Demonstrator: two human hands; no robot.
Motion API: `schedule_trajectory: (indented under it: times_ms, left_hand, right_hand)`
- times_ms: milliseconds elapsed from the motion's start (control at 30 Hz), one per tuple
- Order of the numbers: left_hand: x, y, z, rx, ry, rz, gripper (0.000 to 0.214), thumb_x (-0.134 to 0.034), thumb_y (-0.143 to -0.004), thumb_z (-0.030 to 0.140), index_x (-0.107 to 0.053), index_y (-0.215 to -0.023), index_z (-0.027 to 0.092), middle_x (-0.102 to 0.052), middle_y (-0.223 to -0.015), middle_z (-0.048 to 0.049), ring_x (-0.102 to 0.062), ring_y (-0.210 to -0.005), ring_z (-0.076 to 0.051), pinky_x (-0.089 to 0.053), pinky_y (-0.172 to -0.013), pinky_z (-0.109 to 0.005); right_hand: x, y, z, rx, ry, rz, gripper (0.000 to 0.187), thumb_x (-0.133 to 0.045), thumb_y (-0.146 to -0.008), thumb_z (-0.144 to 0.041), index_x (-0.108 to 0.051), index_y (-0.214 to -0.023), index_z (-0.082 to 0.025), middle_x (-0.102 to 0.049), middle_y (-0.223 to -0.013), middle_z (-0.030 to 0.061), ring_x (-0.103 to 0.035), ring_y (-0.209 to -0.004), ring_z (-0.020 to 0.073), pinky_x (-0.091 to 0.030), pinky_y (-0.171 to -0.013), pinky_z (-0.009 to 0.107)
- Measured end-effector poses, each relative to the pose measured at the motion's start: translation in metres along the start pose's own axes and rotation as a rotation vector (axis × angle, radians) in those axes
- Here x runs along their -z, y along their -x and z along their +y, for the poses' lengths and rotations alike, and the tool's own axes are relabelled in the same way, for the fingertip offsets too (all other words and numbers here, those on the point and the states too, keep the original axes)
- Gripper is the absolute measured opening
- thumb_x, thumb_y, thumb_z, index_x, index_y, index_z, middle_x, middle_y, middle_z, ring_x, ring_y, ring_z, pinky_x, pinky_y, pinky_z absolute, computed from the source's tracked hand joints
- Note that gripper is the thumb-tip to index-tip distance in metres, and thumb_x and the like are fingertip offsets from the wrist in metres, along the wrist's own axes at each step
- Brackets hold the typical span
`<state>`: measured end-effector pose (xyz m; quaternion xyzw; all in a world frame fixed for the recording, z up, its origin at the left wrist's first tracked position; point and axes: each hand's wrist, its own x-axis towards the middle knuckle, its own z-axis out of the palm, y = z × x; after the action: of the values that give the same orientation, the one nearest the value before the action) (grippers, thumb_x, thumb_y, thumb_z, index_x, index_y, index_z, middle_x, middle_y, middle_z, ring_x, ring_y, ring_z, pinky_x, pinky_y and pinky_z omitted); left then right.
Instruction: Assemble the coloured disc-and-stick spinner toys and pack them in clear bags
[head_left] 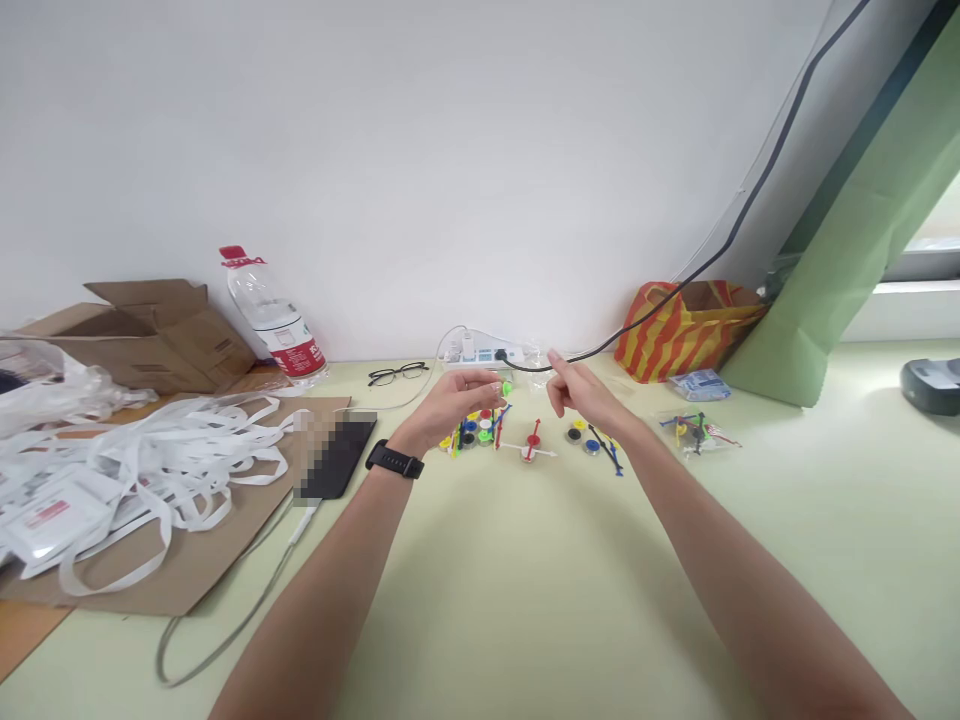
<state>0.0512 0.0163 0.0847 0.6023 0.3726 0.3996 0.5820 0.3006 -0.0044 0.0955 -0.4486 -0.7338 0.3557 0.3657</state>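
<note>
"How are your hands set?"

"My left hand (457,402) has its fingertips drawn together at a small green piece (507,388), which looks pinched there. My right hand (589,395) is half curled with the thumb raised; I see nothing in it, but I can't tell whether the bent fingers hide something."

"So where is the green piece, and which step is this?"

"It sits at the left fingertips, in the gap between my hands. I'd judge I'm in the middle of handling it. The move seems to call for a light pinch, with the right thumb and fingers lined up opposite."

"Which way does it point?"

"It's too small and blurred to tell its long axis. Nearer me, between the hands, a red arrow (533,436) runs away from me, head at the far end, leaning slightly right. A white arrow (544,453) lies crosswise, from the left-hand side to the right."

"And close by?"

"A dark disc (469,440) among others just on my side of the left hand; a blue disc (592,447) just on my side of the right. Beyond the left hand, a power strip (487,356)."
</note>
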Motion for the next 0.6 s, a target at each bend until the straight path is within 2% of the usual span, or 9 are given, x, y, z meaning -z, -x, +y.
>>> schedule_trajectory:
  times_ms: [67,133,233,367,600]
  left_hand:
    - [-0.001,-0.001,-0.001,0.001,-0.025,-0.025,0.039,-0.085,-0.077,0.039,-0.075,-0.105,0.015,-0.075,-0.094,-0.0086,-0.073,-0.09,-0.021,-0.055,-0.091,-0.038]
    - [-0.003,-0.001,-0.002,-0.004,-0.059,-0.06,0.038,-0.084,-0.078,0.04,-0.075,-0.104,0.015,-0.075,-0.092,-0.0083,-0.073,-0.087,-0.02,-0.057,-0.088,-0.036]
    - [-0.008,0.0,-0.002,-0.015,-0.11,-0.098,0.037,-0.083,-0.079,0.042,-0.075,-0.103,0.015,-0.075,-0.09,-0.0082,-0.072,-0.086,-0.019,-0.057,-0.086,-0.035]
    - [-0.015,0.002,0.0,-0.014,-0.162,-0.121,0.037,-0.082,-0.079,0.043,-0.075,-0.102,0.015,-0.075,-0.093,-0.0088,-0.072,-0.088,-0.02,-0.058,-0.088,-0.037]
    - [-0.021,0.006,0.004,0.007,-0.187,-0.164,0.037,-0.082,-0.078,0.042,-0.073,-0.102,0.016,-0.075,-0.094,-0.0099,-0.073,-0.089,-0.023,-0.057,-0.085,-0.038]
  right_hand:
    - [0.005,-0.002,-0.001,0.033,-0.066,0.044,0.081,-0.023,-0.099,-0.071,-0.062,-0.054,-0.017,-0.036,-0.047,-0.0009,-0.038,-0.05,0.0129,-0.032,-0.057,0.03]
    - [0.006,-0.004,-0.002,0.054,-0.071,0.07,0.07,-0.033,-0.098,-0.071,-0.067,-0.068,-0.016,-0.041,-0.052,-0.0017,-0.04,-0.052,0.013,-0.033,-0.056,0.029]
    - [0.002,-0.004,-0.001,0.065,0.023,0.022,0.052,-0.048,-0.095,-0.064,-0.068,-0.084,-0.017,-0.046,-0.059,-0.003,-0.041,-0.055,0.0126,-0.033,-0.055,0.027]
    - [-0.007,-0.005,0.002,0.09,0.097,-0.109,0.041,-0.049,-0.096,-0.053,-0.064,-0.083,-0.017,-0.049,-0.064,-0.0026,-0.04,-0.058,0.0123,-0.031,-0.054,0.026]
    - [-0.01,-0.006,0.007,0.125,0.118,-0.198,0.037,-0.05,-0.095,-0.049,-0.058,-0.077,-0.018,-0.051,-0.069,-0.0017,-0.041,-0.061,0.0125,-0.03,-0.055,0.026]
